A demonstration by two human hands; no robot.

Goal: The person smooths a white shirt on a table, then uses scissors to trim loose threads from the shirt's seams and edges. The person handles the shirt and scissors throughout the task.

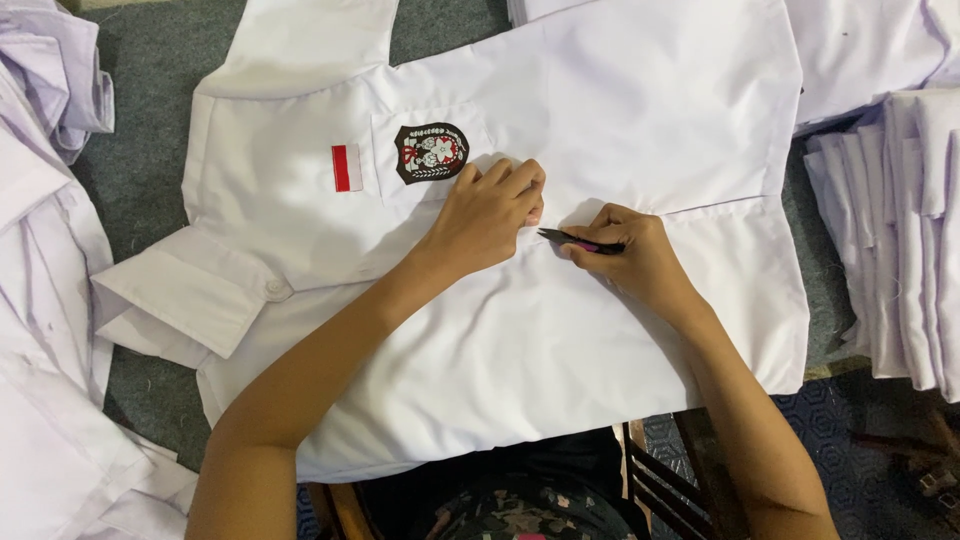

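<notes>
So a white school shirt (pixel 520 330) is lying flat, front up, across a grey tabletop (pixel 140 190), collar end pointing left. The left hand (pixel 487 215) is curling its fingers down and pinching the fabric along the front placket, just right of the chest pocket with the dark embroidered badge (pixel 431 152) and the little red and white flag patch (pixel 347 167). The right hand (pixel 640 258) is closed around a small pair of thread snips (pixel 580 241) with a pink handle, blades pointing left at the spot the other hand is pinning down.

Looks to me like the loose-thread trimming stage, right at the placket. My guess is the snip needs the cloth kept taut and the tips kept off the weave itself.

More white shirts are sitting around: a folded stack (pixel 900 230) on the right, a crumpled pile (pixel 45 300) on the left.
</notes>
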